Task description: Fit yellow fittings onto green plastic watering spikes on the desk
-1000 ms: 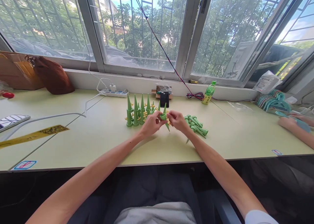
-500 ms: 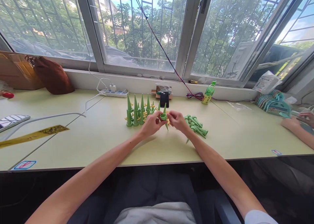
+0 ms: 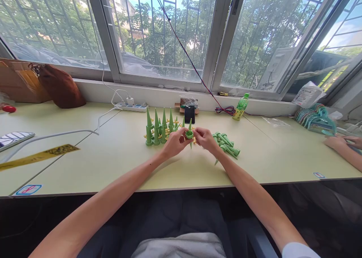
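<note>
My left hand is closed around the rim of a green plastic plant-watering spike, its open cup facing me and its tip pointing down. My right hand pinches at the right side of that spike; what sits between its fingertips is too small to make out. Small yellow pieces show just below the right fingertips. To the left, several green spikes with yellow valves stand upright in rows, some stacked on others. On the right lies a loose pile of green spikes.
Behind my hands are a black phone and a small cardboard piece. A green bottle, a bundled cable and a power strip line the back. At far right, another person's hands are near several hangers.
The spike has tipped slightly in my left hand, so its cup turns more upright and its tip points straighter down. My right hand stays at its side.
</note>
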